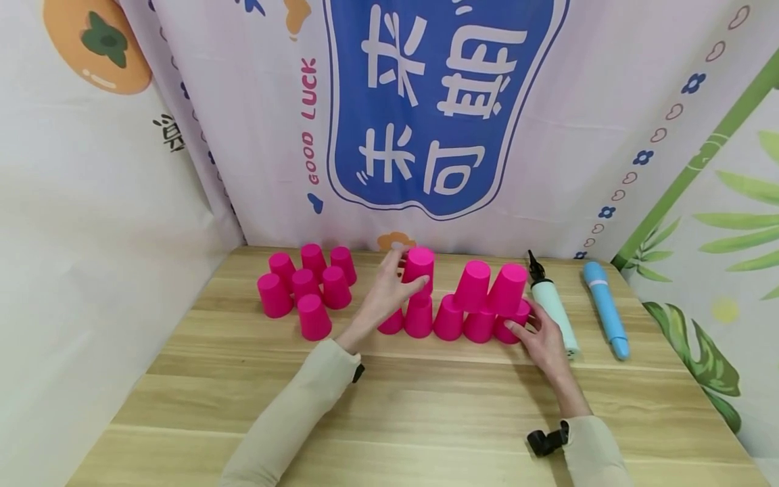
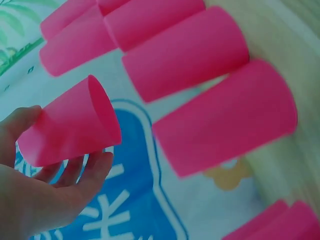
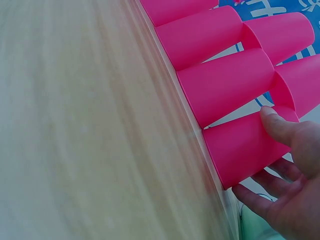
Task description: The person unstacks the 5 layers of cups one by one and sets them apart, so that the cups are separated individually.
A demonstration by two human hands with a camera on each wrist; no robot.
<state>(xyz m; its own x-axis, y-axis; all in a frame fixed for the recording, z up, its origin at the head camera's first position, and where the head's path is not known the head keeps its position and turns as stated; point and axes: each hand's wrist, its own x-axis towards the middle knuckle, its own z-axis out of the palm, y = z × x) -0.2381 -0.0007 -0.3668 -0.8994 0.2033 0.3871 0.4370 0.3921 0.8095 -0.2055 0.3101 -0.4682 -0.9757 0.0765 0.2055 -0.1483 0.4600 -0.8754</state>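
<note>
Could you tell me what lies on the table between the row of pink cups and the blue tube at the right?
A white hand pump with a black nozzle; the head view shows it.

Left hand (image 1: 389, 287) raised off the surface, forearm angled up and inward, thumb and fingers curled in a grip. Right hand (image 1: 541, 338) low near the surface, wrist straight, thumb (image 3: 280, 125) extended and fingers (image 3: 255, 200) loosely spread. Both arms in pale sleeves.

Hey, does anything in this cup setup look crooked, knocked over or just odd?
Nothing is toppled or damaged. The only cup off the pattern is the pink cup that the left hand holds above the bottom row; the two second-tier cups lean slightly.
</note>
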